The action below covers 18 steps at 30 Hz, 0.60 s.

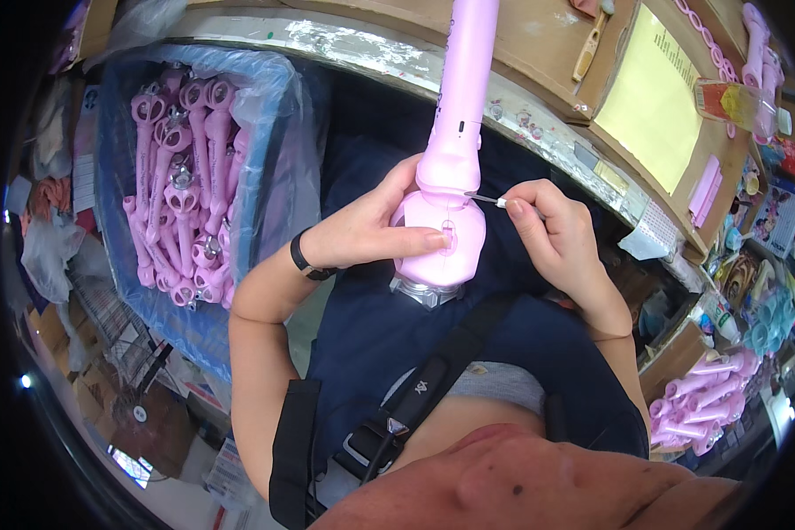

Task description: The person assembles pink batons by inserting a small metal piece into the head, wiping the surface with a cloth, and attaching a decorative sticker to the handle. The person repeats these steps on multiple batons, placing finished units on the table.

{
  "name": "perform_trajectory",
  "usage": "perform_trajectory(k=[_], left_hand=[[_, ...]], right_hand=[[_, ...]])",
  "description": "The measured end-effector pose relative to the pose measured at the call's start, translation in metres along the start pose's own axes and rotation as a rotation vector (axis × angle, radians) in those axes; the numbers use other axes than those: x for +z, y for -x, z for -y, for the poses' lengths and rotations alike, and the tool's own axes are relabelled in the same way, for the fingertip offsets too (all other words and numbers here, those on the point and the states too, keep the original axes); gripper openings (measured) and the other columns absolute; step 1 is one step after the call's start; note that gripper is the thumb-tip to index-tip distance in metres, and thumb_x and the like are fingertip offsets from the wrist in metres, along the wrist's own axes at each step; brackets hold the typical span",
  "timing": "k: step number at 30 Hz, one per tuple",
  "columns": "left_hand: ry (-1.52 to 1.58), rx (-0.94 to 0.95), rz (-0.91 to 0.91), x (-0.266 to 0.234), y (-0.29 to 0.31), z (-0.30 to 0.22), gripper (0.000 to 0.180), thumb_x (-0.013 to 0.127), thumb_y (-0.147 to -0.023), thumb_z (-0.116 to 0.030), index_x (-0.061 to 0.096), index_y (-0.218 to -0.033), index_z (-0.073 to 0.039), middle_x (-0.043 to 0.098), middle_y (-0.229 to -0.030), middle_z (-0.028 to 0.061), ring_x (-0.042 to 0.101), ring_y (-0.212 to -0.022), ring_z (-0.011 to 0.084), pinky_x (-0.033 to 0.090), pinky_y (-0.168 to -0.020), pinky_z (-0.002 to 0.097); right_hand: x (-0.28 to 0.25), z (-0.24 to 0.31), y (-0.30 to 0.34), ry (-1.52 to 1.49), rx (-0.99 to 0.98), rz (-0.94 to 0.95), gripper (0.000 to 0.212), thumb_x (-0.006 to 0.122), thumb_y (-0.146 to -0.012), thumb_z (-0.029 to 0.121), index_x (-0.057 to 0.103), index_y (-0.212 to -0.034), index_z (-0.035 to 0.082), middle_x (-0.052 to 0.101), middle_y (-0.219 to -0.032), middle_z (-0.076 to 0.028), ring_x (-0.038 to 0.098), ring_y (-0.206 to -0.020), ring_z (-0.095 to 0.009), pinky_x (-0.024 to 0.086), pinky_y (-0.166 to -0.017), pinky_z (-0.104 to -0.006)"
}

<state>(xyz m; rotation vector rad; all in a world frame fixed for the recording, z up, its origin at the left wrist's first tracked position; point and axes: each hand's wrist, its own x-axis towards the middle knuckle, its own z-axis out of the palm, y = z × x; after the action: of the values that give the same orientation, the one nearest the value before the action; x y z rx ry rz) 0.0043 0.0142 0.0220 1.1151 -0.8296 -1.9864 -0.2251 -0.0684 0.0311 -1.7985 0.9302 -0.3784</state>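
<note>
A large pink plastic toy wand (450, 168) with a long tubular handle lies in front of me, its round head toward my body and a clear faceted cap at the near end. My left hand (371, 225) wraps round the head from the left, with the thumb pressed on its face beside a small slot. On the other side, my right hand (556, 234) pinches a small thin tool (502, 203) with a white part and a narrow metal tip. That tip touches the seam between the head and the handle. Its exact kind is hidden by my fingers.
At left stands a blue crate (296, 97) lined with clear plastic, full of similar pink wands (181, 177). Beyond the wand runs a bench edge (353, 44) with a yellow sheet (654, 97), a brush (587, 53) and a bottle (738, 106). More pink parts (702, 402) are piled at right.
</note>
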Motion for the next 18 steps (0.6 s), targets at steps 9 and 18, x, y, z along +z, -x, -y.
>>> perform_trajectory(k=[9,18], left_hand=[[0.022,-0.109,0.012,0.002,-0.007,-0.009,0.078,0.064,-0.08,-0.016,0.016,-0.139,0.001,0.04,-0.124,0.0119,0.042,-0.118,0.0187,0.036,-0.1,0.0328],[-0.085,-0.017,-0.016,0.003,-0.006,-0.009,0.08,0.063,-0.082,-0.018,0.013,-0.141,0.0,0.04,-0.127,0.0127,0.041,-0.119,0.0196,0.036,-0.1,0.0335]], right_hand=[[0.004,-0.008,-0.003,-0.049,-0.06,0.025,0.01,0.059,-0.088,0.009,0.063,-0.093,0.002,0.062,-0.076,-0.011,0.061,-0.06,-0.019,0.047,-0.056,-0.0267],[-0.005,-0.004,-0.002,-0.46,-0.015,-0.076,0.038,0.053,-0.092,0.01,0.047,-0.128,-0.001,0.055,-0.097,-0.008,0.059,-0.093,-0.017,0.047,-0.079,-0.0283]])
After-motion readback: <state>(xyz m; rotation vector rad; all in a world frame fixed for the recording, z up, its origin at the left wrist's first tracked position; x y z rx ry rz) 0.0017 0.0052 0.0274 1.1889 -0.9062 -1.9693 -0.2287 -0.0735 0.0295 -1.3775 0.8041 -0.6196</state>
